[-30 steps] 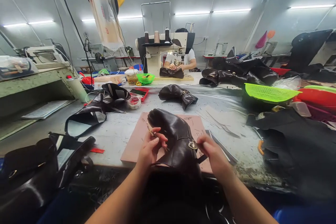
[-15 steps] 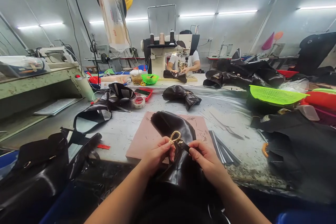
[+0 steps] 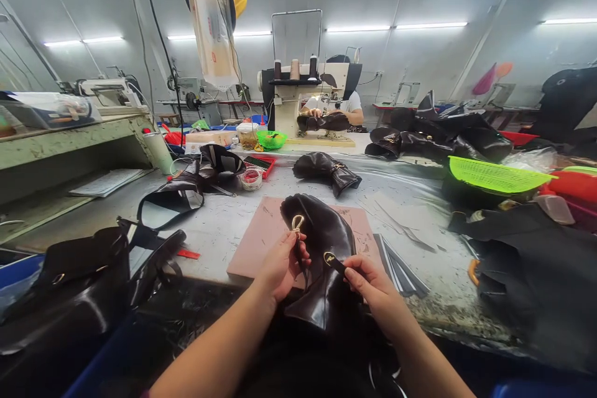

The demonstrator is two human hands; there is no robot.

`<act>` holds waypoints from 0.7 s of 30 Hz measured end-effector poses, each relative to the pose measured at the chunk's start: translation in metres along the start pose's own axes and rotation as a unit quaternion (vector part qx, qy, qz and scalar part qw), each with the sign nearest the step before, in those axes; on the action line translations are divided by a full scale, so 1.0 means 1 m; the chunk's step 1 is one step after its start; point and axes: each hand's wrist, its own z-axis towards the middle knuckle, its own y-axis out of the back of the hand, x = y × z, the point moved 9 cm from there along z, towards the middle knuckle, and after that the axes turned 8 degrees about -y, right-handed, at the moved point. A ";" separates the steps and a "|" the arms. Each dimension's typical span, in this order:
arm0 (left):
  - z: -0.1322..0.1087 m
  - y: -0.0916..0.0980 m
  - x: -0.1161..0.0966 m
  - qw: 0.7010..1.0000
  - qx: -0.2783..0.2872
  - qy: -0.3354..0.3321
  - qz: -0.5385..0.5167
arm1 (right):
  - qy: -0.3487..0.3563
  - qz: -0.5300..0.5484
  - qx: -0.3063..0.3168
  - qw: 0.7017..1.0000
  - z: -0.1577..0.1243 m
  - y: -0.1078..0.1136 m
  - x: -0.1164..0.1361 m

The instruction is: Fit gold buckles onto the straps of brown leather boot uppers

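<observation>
My left hand [image 3: 281, 266] pinches a gold looped buckle [image 3: 297, 222], with a thin dark strap hanging below the fingers. In my right hand [image 3: 368, 278], thumb and fingers grip a short dark leather strap [image 3: 337, 265] tipped with a gold fitting [image 3: 329, 257]. A gap separates the two metal pieces. Beneath both hands lies a glossy dark brown leather boot upper [image 3: 321, 224], partly on a pink board [image 3: 256, 239] and running toward my lap. Its lower part merges into the dark area there.
Another boot upper [image 3: 321, 169] with a gold fitting lies beyond the board. More leather pieces are piled at left [image 3: 84, 267] and right [image 3: 527, 267]. A green basket [image 3: 499, 174] stands at right. A co-worker's hands hold a boot at a sewing machine [image 3: 289, 102] opposite.
The gold buckle and the strap's gold fitting, together before, are now apart. My left hand has tilted the buckle upright and moved slightly left. The co-worker's boot has shifted at the machine.
</observation>
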 end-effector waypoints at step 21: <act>-0.033 -0.050 0.035 0.943 0.326 0.050 0.039 | 0.120 -0.025 -0.059 0.991 -0.013 0.003 0.019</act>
